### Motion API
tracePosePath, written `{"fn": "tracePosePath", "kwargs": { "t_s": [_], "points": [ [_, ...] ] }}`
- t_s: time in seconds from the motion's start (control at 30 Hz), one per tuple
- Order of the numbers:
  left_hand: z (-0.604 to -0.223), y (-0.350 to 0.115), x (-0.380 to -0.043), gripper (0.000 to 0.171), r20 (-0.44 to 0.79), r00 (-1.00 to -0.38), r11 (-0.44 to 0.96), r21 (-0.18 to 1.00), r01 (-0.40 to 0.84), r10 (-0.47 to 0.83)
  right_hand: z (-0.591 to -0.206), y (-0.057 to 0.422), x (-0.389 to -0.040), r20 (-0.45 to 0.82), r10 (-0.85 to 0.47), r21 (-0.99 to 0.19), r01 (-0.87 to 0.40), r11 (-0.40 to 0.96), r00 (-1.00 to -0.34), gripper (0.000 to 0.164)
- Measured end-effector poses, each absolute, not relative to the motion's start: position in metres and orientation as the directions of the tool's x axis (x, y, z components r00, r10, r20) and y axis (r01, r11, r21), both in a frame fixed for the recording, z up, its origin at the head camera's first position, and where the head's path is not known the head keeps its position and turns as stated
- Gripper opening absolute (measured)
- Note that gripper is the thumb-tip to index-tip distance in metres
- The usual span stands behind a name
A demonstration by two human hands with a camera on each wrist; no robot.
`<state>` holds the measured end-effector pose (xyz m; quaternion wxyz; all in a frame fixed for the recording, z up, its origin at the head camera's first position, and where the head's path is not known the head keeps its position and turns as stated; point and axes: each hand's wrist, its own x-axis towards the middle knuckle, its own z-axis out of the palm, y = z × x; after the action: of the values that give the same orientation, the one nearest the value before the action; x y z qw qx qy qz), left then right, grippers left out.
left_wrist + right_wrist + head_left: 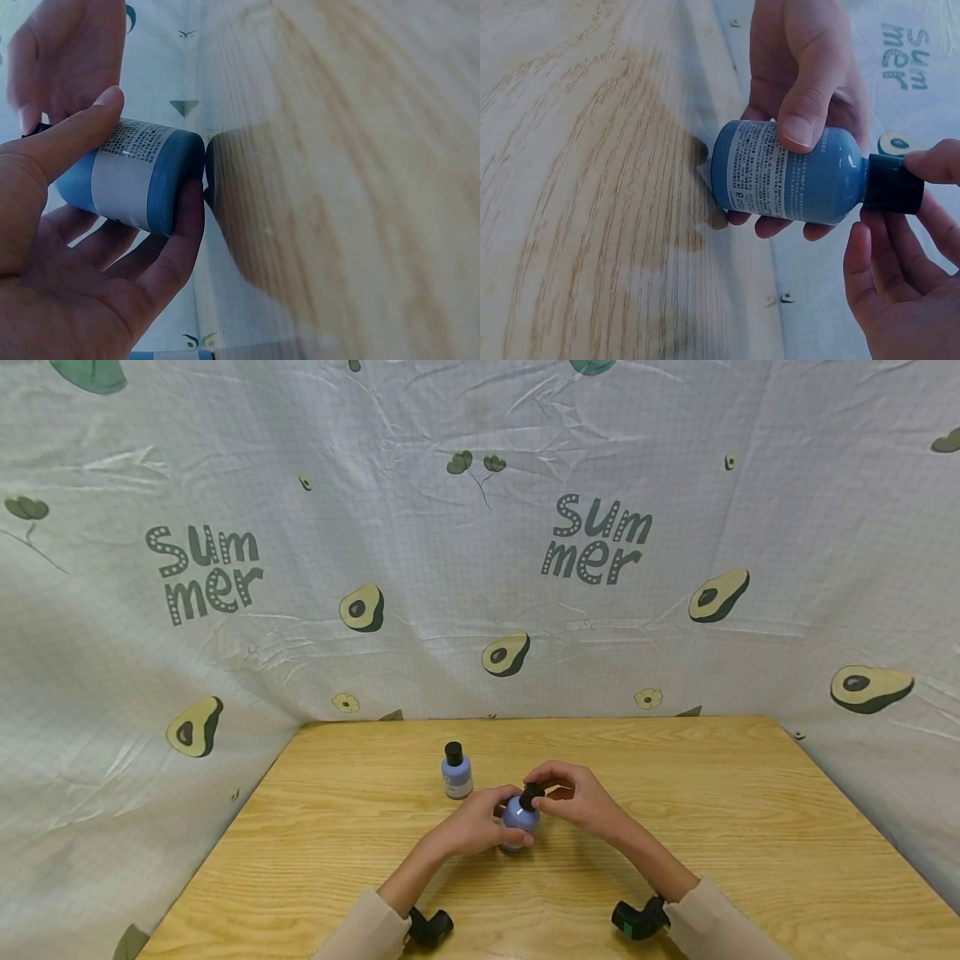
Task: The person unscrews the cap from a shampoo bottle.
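A blue bottle with a black cap and a white printed label (754, 169) is between both hands, tilted, close over the wooden table. My left hand (480, 822) grips its body, thumb on one side and fingers curled round the other. The black cap (892, 184) is pinched between the thumb and fingers of my right hand (581, 797). In the left wrist view the bottle's base (180, 180) faces the tabletop, with a finger beside it. Behind the left hand, a second blue bottle (457, 778) with a black cap stands upright on the table.
The wooden table (360, 827) runs back to a hanging white sheet (420, 668) printed with avocados and lettering. The sheet also flanks the table on both sides. Black devices are strapped at the left wrist (431, 928) and the right wrist (637, 920).
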<state>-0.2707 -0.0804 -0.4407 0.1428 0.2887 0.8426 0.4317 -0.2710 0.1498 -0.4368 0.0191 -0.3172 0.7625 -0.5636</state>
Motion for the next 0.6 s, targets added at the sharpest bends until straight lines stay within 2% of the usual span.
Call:
{"fn": "tracePosePath", "kwargs": {
  "t_s": [0.23, 0.6],
  "points": [
    [-0.4393, -0.0798, -0.2701, 0.05, 0.008, -0.794, 0.464, 0.808, 0.363, 0.608, -0.4365, 0.1505, -0.2708, 0.348, -0.508, -0.87, -0.473, 0.138, -0.788, 0.032],
    [-0.4391, -0.08, -0.2691, 0.051, 0.005, -0.796, 0.454, 0.82, 0.35, 0.605, -0.4367, 0.1508, -0.2716, 0.325, -0.485, -0.868, -0.46, 0.187, -0.812, 0.027]
  ]
}}
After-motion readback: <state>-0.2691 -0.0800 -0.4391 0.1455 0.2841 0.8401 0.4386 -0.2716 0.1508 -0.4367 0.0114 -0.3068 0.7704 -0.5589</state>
